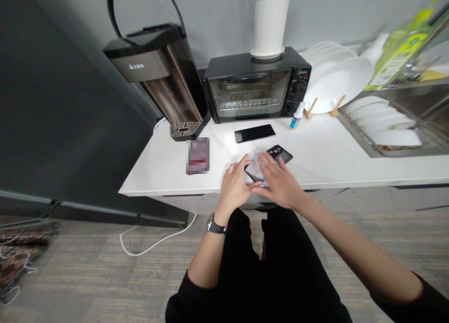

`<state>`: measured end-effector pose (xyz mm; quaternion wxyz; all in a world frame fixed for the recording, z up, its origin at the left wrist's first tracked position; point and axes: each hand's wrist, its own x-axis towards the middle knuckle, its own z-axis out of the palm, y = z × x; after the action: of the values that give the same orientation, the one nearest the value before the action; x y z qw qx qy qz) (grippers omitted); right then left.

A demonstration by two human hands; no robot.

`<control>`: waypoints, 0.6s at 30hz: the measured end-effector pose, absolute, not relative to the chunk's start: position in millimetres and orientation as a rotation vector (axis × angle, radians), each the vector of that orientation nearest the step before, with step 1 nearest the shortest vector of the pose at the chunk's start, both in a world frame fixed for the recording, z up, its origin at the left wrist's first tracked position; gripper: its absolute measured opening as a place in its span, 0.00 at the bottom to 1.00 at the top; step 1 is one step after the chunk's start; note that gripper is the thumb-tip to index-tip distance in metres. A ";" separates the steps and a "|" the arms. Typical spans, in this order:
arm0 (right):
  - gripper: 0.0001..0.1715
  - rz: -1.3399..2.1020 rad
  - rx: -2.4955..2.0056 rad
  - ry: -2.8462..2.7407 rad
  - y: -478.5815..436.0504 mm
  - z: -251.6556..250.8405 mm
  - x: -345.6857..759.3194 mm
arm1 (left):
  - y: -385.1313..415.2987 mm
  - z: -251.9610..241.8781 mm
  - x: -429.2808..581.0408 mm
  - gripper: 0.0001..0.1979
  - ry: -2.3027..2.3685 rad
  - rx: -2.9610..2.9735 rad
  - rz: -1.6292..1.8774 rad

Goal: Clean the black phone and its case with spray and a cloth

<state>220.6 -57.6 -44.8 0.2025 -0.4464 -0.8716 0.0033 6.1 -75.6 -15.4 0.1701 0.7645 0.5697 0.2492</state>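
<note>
A black phone (279,154) lies face down on the white counter (326,164), its camera end pointing away from me. My left hand (234,185) grips the phone's near left edge, fingers curled round it. My right hand (278,183) lies over the phone with fingers stretched flat, pressing a pale, see-through sheet or cloth (257,166) against its back. A watch sits on my left wrist. A second black phone (254,132) lies flat farther back on the counter, untouched.
At the back stand a water boiler (157,75), a black toaster oven (256,84) with a white utensil holder (269,24) on top, a small bottle (296,117), white plates (336,77) in a rack and a sink. A small packet (198,155) lies at left. A white cable trails over the floor.
</note>
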 end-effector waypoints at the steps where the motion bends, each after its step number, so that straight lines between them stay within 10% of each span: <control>1: 0.58 0.056 -1.148 -2.498 -60.7 -44.2 216.5 | -75.3 -15.4 5.6 0.48 1.623 2.173 0.689; 18: 0.58 -0.075 -1.541 -2.192 -64.3 -46.4 233.0 | -74.1 -15.5 5.9 0.49 1.597 2.185 0.731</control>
<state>233.0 -64.3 -46.4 0.2284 -0.5597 -0.7961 -0.0271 5.9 -74.1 -15.5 0.1684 0.7684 0.5615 0.2569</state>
